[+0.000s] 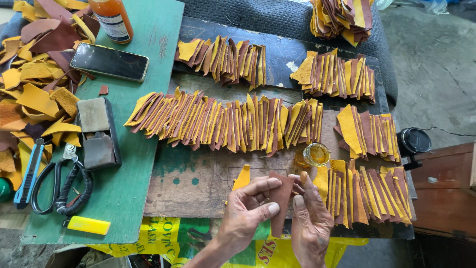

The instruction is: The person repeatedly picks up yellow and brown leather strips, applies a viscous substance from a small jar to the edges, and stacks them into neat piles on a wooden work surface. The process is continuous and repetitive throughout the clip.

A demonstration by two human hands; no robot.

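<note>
Both hands are pinching a brown leather piece point(281, 201) over the worktop's point(198, 183) near edge: left hand point(245, 218) gripping its side, right hand point(310, 223) fingering its top, beside the glue jar point(316, 154).

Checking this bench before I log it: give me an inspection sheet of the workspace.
Surface: worn wooden board beside a green board.
Job's things: brown leather piece pinched by both hands; small glass jar of amber liquid; rows of brown-and-yellow leather pieces.
Clutter: phone, orange bottle, scissors, blue cutter, yellow lighter, sharpening block, scrap pile.
Grippers: left hand and right hand hold the piece.
Cables: nothing seen.
Surroundings: concrete floor, black lid, yellow sack.
</note>
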